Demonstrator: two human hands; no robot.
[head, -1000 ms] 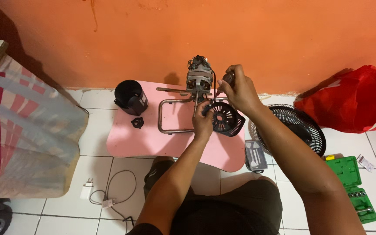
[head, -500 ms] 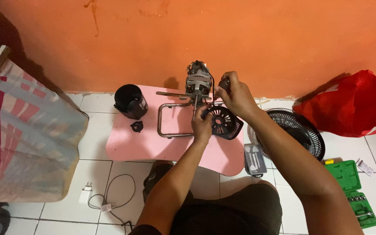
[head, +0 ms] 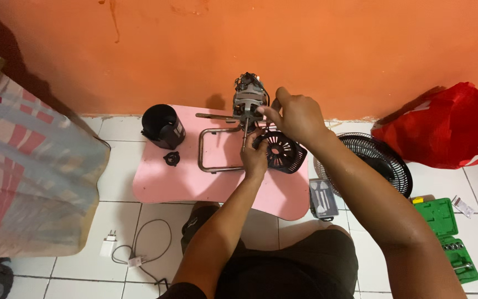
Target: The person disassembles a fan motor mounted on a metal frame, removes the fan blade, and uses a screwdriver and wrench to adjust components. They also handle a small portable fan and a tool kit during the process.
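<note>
A bare fan motor (head: pixel 248 98) with copper windings stands upright on a small pink table (head: pixel 161 180), on a bent metal frame (head: pixel 211 149). My left hand (head: pixel 254 155) grips the motor's shaft just below the motor body. My right hand (head: pixel 294 115) is pinched on the motor's right side near the top. A round black slotted housing (head: pixel 283 153) lies on the table right under my right hand, touching my left.
A black cylindrical cover (head: pixel 162 126) and a small black knob (head: pixel 171 159) sit on the table's left part. On the tiled floor lie a black fan grille (head: pixel 380 160), a red bag (head: pixel 449 127), a green socket set (head: pixel 450 235), a grey tool case (head: pixel 320 198), a white charger (head: pixel 108 243). Striped fabric (head: pixel 29 171) fills the left.
The view has shifted slightly. Both hands stay on the motor; my right hand has moved a little along its right side.
</note>
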